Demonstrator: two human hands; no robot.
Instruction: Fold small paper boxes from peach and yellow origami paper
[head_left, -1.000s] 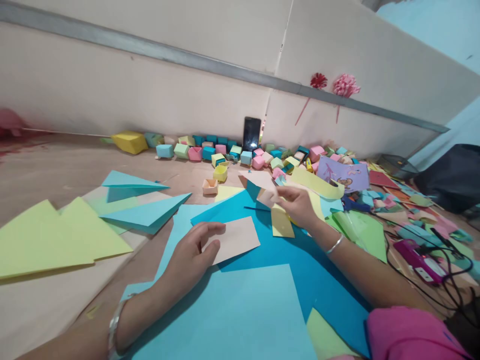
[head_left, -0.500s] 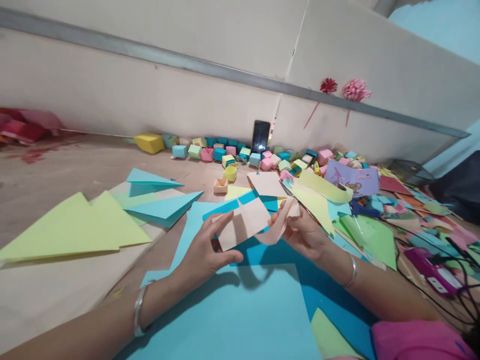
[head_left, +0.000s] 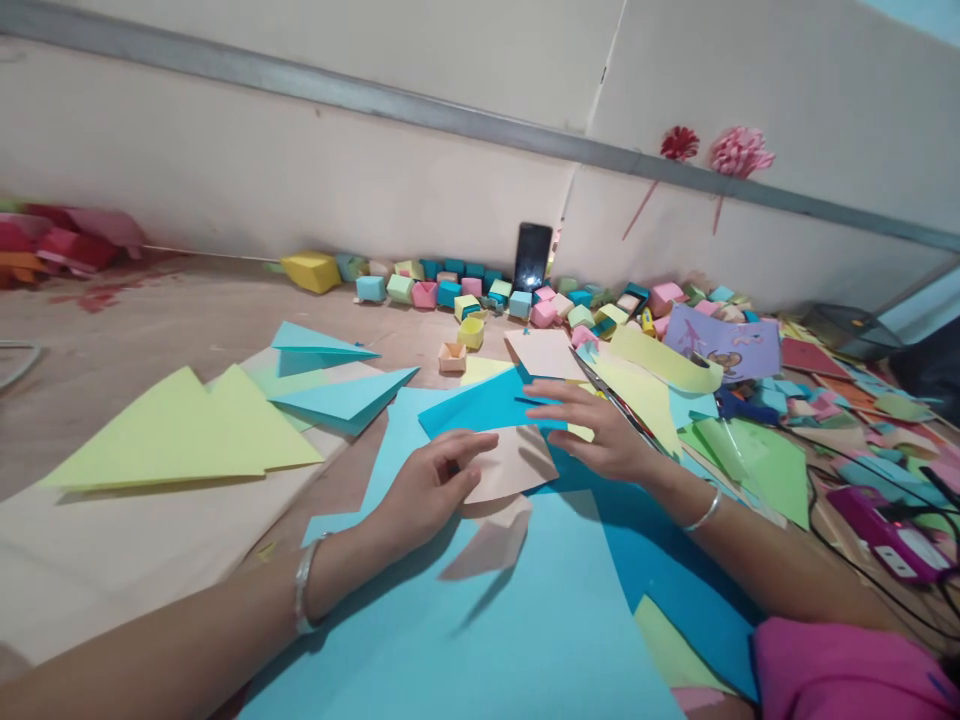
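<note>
In my left hand [head_left: 424, 490] is a small peach sheet of paper [head_left: 521, 462], pinched at its left edge between thumb and fingers. My right hand [head_left: 600, 435] hovers at the sheet's right side, fingers spread, holding nothing. Below the sheet a second peach paper scrap [head_left: 491, 545] appears over a large light blue sheet [head_left: 480, 640]; whether it rests there I cannot tell. A darker blue folded paper [head_left: 472, 400] lies just behind. Scissors [head_left: 615, 398] lie partly under my right hand.
Several small paper boxes [head_left: 448, 293] line the wall beside a standing phone [head_left: 532, 257]. Folded blue [head_left: 345, 397] and yellow-green papers [head_left: 180, 435] are at left. At right are a glue gun [head_left: 742, 405], green paper [head_left: 765, 465], cables and a magenta power strip [head_left: 889, 535].
My right hand has let go of the curled peach strip and opened. A peach scrap now shows lower, over the light blue sheet. The view has shifted slightly.
</note>
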